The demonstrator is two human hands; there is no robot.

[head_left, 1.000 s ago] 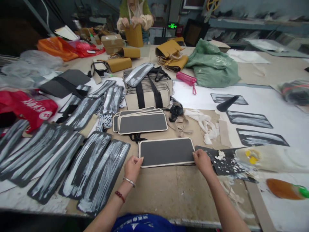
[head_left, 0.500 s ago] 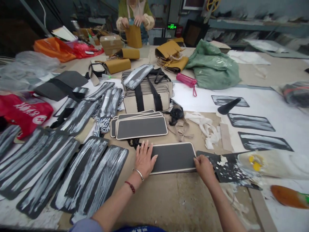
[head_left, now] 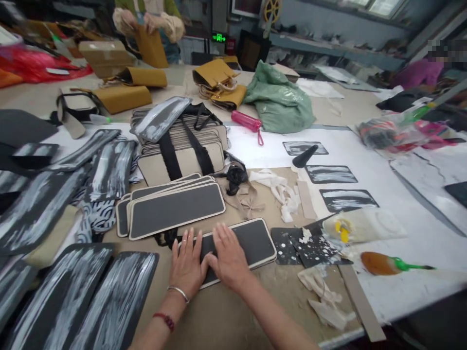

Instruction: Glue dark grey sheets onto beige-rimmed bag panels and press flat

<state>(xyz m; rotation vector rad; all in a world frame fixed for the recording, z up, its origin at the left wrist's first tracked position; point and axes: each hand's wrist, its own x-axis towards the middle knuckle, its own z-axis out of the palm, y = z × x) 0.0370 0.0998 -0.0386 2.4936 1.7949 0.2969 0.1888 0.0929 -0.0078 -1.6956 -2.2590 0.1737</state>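
A dark grey rounded panel with a beige edge (head_left: 257, 241) lies in front of me, and another edge shows beneath it. My left hand (head_left: 188, 265) rests flat with spread fingers over its left end. Beside it, thumbs close together, my right hand (head_left: 228, 257) lies palm down on the panel, fingers stretched out. Just behind, similar grey panels (head_left: 178, 206) are fanned in a small pile. A larger stack of beige-edged panels (head_left: 204, 155) is tied with black straps. To my left lie dark panels streaked with white (head_left: 116, 296).
On the right are glue-spotted black scraps (head_left: 317, 245), an orange bottle with a green nozzle (head_left: 379, 263), a black cone (head_left: 304, 156) and several small white-streaked pieces (head_left: 348, 200). Farther back are a pink pouch (head_left: 246, 120), a green sack (head_left: 279, 99) and mustard bags (head_left: 217, 80). A person (head_left: 149, 24) stands across the table.
My right hand has left the panel's right end and now lies flat beside my left hand. The panel sits more tilted in view, and the view has turned to the right.
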